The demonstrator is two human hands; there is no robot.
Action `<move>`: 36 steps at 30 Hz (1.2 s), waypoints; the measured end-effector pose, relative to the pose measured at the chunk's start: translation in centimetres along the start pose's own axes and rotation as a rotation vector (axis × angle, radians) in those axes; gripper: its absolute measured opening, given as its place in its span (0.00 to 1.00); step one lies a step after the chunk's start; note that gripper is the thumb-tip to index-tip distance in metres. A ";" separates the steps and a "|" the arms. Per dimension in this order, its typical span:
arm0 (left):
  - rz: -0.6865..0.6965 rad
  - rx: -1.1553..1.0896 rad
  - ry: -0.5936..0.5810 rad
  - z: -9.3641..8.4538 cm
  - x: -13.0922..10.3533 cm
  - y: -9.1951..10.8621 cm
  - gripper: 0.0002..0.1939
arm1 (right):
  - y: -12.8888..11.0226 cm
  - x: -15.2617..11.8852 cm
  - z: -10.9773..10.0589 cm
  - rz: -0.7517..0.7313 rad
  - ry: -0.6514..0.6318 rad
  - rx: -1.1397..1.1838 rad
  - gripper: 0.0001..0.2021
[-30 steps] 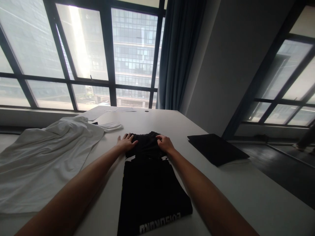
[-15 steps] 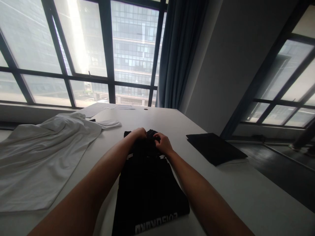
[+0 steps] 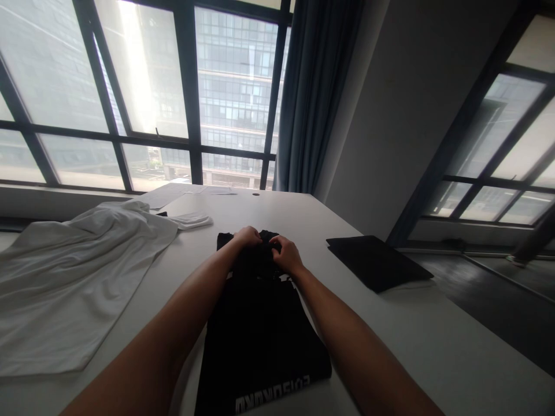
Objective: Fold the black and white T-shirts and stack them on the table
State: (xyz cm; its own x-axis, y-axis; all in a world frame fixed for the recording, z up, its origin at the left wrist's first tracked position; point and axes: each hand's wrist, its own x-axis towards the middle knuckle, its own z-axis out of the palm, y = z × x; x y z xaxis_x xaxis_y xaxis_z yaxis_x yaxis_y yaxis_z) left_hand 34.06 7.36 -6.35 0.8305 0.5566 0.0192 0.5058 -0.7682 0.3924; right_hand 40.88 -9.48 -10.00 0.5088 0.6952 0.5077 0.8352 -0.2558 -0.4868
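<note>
A black T-shirt (image 3: 264, 335), folded into a long narrow strip, lies on the white table in front of me. White lettering crosses its near end, and the far end is bunched up. My left hand (image 3: 248, 237) has its fingers curled into the bunched cloth. Beside it, my right hand (image 3: 286, 254) pinches the same far end between thumb and fingers. Small white patches show by my right wrist. The fingertips are partly hidden in the dark fabric.
A large white cloth garment (image 3: 87, 271) is spread over the table's left side. A folded black garment (image 3: 379, 261) lies to the right, over something pale. Paper sheets (image 3: 173, 195) lie at the table's far end, before the windows. A person's leg (image 3: 531, 237) shows at far right.
My hands stay at the far end of the black T-shirt, with the left shifted slightly toward the right. The cloth between them looks a little more gathered.
</note>
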 end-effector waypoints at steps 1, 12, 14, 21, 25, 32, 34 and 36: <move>-0.004 0.000 0.018 0.0 0.0 0.0 0.14 | 0.0 0.0 0.0 0.004 0.001 -0.003 0.14; -0.030 0.183 0.173 -0.4 -1.3 -1.8 0.13 | 0.6 0.2 0.7 0.047 0.048 0.008 0.13; 0.004 0.207 0.172 -0.3 -1.2 -1.9 0.12 | 0.8 0.3 0.8 0.052 0.068 0.037 0.13; 0.122 0.230 0.073 -2.7 -1.3 -5.6 0.20 | 1.4 0.8 1.4 0.173 0.112 0.104 0.11; 0.112 0.258 0.116 -3.8 -1.9 -7.3 0.14 | 1.6 0.9 1.5 0.195 0.070 0.095 0.12; 0.083 0.306 0.284 -2.3 -4.3 -5.1 0.21 | -0.9 0.4 0.4 0.095 0.017 -0.237 0.11; 0.098 0.311 0.234 -1.5 -5.7 -4.7 0.24 | -2.7 0.6 -0.4 0.109 -0.022 -0.345 0.13; 0.099 0.311 0.148 -0.6 -7.2 -4.9 0.30 | -4.5 0.8 -1.1 0.184 -0.185 -0.377 0.18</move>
State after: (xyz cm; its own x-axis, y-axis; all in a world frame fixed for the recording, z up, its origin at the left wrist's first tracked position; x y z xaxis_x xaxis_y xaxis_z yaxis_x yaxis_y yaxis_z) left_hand 25.44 7.29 -7.87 0.8479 0.4970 0.1847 0.4904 -0.8675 0.0833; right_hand 37.79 -8.51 -6.62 0.6385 0.7148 0.2853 0.7696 -0.5888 -0.2473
